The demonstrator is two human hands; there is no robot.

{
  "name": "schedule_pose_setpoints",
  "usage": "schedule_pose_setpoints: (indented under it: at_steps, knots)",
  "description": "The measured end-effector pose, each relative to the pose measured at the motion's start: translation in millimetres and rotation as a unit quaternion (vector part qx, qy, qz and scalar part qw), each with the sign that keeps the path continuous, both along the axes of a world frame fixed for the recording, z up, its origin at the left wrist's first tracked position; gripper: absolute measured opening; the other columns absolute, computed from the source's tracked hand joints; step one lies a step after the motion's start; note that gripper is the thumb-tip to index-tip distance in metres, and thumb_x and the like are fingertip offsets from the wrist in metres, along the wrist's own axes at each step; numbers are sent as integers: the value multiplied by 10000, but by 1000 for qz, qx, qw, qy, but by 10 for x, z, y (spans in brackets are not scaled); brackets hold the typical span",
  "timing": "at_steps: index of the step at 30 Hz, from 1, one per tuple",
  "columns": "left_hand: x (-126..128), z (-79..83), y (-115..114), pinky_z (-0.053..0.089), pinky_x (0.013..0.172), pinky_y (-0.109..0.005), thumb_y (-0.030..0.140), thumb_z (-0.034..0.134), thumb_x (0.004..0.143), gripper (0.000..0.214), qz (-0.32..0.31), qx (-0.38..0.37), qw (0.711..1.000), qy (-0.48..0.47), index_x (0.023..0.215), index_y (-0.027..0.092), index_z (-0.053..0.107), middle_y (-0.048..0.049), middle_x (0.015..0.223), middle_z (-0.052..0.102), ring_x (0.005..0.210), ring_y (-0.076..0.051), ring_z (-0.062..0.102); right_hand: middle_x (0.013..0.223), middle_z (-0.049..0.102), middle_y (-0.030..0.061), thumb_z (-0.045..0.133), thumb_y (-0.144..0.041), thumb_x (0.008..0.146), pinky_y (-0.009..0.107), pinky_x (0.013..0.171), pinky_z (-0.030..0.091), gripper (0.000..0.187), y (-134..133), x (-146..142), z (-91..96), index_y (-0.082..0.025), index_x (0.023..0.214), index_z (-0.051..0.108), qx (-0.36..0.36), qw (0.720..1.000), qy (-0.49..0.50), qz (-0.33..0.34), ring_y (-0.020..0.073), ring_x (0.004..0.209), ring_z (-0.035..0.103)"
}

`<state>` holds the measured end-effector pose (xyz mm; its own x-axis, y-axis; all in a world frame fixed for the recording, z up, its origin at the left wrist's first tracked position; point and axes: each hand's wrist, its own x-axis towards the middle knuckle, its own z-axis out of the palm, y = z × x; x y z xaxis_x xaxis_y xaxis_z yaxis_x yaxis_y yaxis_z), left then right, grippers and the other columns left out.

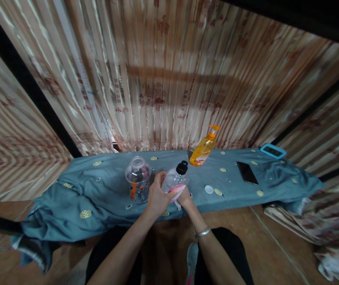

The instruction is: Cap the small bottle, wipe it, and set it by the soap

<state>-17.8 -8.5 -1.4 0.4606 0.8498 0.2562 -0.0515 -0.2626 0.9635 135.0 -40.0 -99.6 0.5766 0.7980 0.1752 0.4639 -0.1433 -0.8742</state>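
Both my hands hold a clear plastic bottle (175, 179) with a black cap and a pink label, tilted over the near edge of a blue patterned cloth (98, 194). My left hand (156, 196) wraps its left side with curled fingers. My right hand (184, 198) grips it from below on the right; a bracelet is on that wrist. Just left of the hands stands an open clear bottle (138, 178) with an orange mark. A small white cap (209, 189) lies on the cloth to the right.
An orange pump bottle (204, 148) stands at the back of the cloth. A dark phone (247, 172) lies to the right, a blue-framed device (273, 151) at the far right corner. Striped curtains hang behind and at both sides. My knees are below.
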Motion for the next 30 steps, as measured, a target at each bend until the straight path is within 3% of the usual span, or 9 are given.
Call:
schedule_pose_setpoints:
  at_steps: [2, 5, 10, 12, 14, 18, 23, 30]
  knots:
    - [67, -16, 33, 531, 896, -337, 316, 829, 641, 570, 5, -7, 1000, -6, 1073, 199, 477, -40, 1023, 672, 965, -214, 671, 1144, 636, 64, 622, -419, 903, 437, 917, 510, 303, -145, 19, 71, -184, 1094, 630, 0, 999, -19, 25, 192, 1030, 616]
    - [221, -71, 53, 529, 890, -339, 268, 830, 620, 563, 26, 5, 1000, 2, 1062, 202, 487, -18, 988, 663, 932, -205, 667, 1373, 528, 107, 612, -422, 903, 564, 1072, 381, 447, -444, 52, 222, -197, 1285, 552, 15, 999, -27, 8, 277, 1283, 490]
    - [624, -152, -30, 534, 875, -350, 219, 821, 630, 513, 15, 10, 1000, 0, 1016, 210, 483, -13, 965, 662, 929, -213, 678, 1421, 483, 134, 701, -418, 833, 540, 1026, 440, 833, -683, -51, 423, -242, 1515, 257, 7, 1000, -14, -19, 284, 1220, 543]
    - [812, -181, -80, 538, 862, -345, 223, 822, 650, 509, 11, -1, 1000, -6, 1025, 206, 479, -27, 985, 659, 934, -211, 679, 1368, 516, 131, 692, -413, 841, 514, 976, 478, 792, -619, -56, 442, -230, 1497, 287, -13, 997, -14, -72, 266, 1147, 580]
    - [988, -212, -116, 535, 886, -345, 223, 831, 659, 518, 7, -15, 1000, -2, 1048, 203, 490, -32, 998, 666, 953, -208, 678, 1254, 574, 105, 643, -412, 881, 467, 905, 516, 628, -520, 18, 432, -209, 1421, 397, -37, 991, -12, -125, 227, 1042, 613]
    - [1230, -284, -134, 514, 982, -401, 181, 782, 710, 532, -32, -16, 999, 0, 1163, 214, 505, -53, 1119, 674, 1088, -232, 657, 1034, 622, 45, 590, -434, 918, 387, 797, 537, 410, -366, 347, 384, -186, 1241, 543, -75, 981, -14, -181, 164, 868, 619]
    - [1220, -400, -164, 394, 1144, -498, 106, 704, 710, 756, -73, -7, 997, 5, 1389, 229, 396, -125, 1501, 460, 1414, -293, 427, 1056, 623, 50, 627, -465, 889, 395, 811, 534, 442, -227, 796, 327, -183, 1222, 555, -89, 970, -35, -225, 172, 892, 620]
    - [825, -459, -267, 328, 1189, -536, 144, 687, 741, 733, -103, 25, 994, 41, 1416, 210, 408, -136, 1518, 441, 1438, -298, 393, 1104, 616, 63, 630, -464, 884, 416, 847, 522, 438, -10, 1153, 259, -182, 1211, 560, -81, 959, -53, -267, 186, 944, 615]
